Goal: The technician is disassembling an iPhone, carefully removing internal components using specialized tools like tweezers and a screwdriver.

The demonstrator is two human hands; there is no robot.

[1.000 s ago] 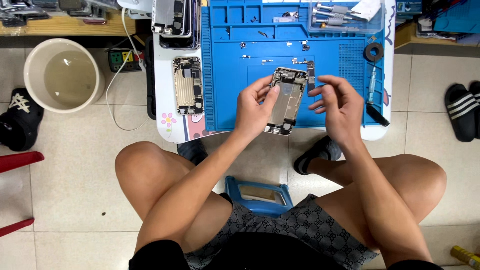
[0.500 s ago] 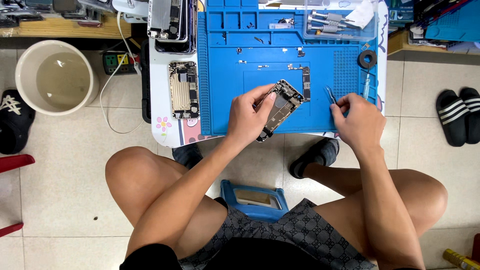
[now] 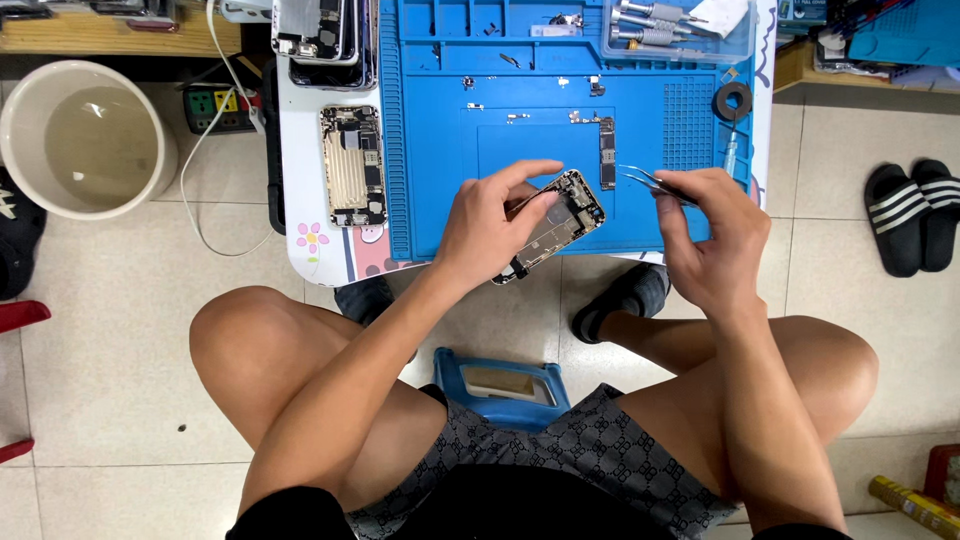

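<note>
Floor: pale tiles under me, a white bucket [image 3: 82, 135] at ten o'clock, black slippers [image 3: 912, 213] at three o'clock.
Bench: a blue repair mat [image 3: 440, 120] covers the low table at twelve o'clock.
Left hand: my left hand [image 3: 482, 232] pinches the opened phone chassis [image 3: 553, 225], thumb and fingers closed on its edges, tilted over the mat's near edge.
Right hand: my right hand [image 3: 708, 240] is closed around metal tweezers [image 3: 652, 182], tips pointing to nine o'clock, just beside the chassis's upper corner.
Nearby: another gutted phone body [image 3: 352, 165] lies flat at eleven o'clock; a long circuit board [image 3: 606, 152] rests on the mat just above the chassis.
</note>
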